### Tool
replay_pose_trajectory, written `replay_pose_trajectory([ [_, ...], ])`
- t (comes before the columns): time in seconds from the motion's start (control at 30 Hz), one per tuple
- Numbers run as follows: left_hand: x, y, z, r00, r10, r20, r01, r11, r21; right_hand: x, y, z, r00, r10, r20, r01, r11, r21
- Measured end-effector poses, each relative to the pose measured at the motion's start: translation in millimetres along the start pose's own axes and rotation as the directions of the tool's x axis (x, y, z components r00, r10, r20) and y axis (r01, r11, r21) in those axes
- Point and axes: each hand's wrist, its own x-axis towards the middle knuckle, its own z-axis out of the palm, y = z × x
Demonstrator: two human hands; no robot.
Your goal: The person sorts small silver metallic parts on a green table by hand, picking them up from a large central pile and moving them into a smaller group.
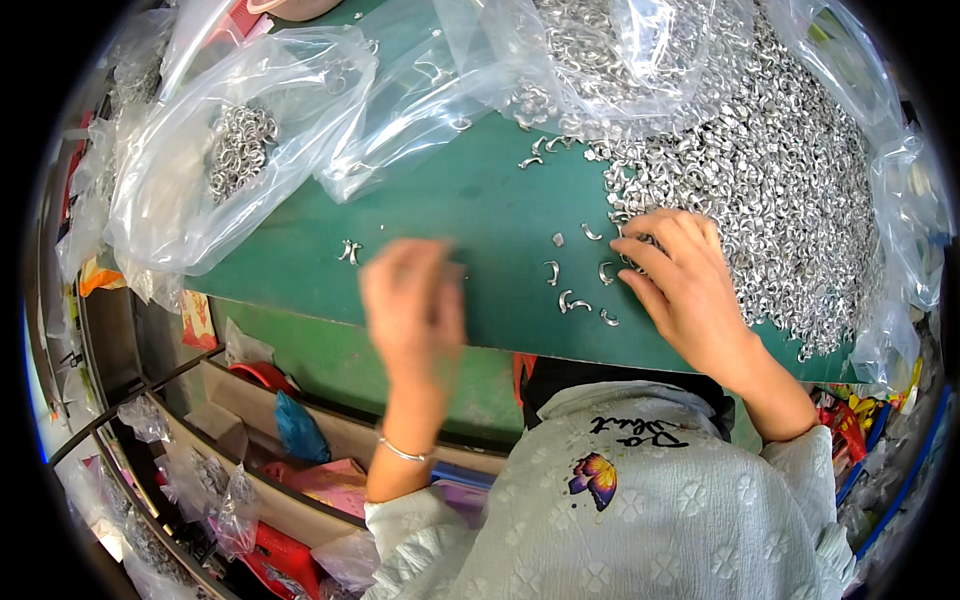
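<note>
The right hand (690,285) is positioned palm down at the left margin of the pile of curved silver metal pieces (790,200), which is heaped on the right of the green tabletop (500,215). The fingers are loosely bent and parted from the thumb; the hand is unclenched, and its fingertips are placed at the pile's edge. The right forearm (775,395) is angled in from the lower right. The left hand (412,300) is raised near the front edge of the tabletop, fingers directed away from the body; it is blurred, so whether anything is gripped cannot be told. A thin bangle (403,453) is worn on the left wrist. Loose pieces (555,273) are scattered between the hands.
</note>
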Motion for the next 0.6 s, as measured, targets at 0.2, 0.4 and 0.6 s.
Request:
replay_pose_trajectory([
  [0.2,-1,38,23,0.928,0.120,0.353,-0.077,0.988,-0.134,-9,5,-4,0.999,0.033,-0.025,-0.034,0.999,-0.020],
  [0.4,-1,19,15,0.974,0.080,0.214,-0.065,0.995,-0.074,-14,10,-5,0.997,0.027,-0.071,-0.030,0.998,-0.047],
  [0.6,22,45,34,0.820,0.387,0.422,-0.288,0.916,-0.280,-12,5,-3,0.999,0.005,-0.050,-0.007,1.000,-0.029],
])
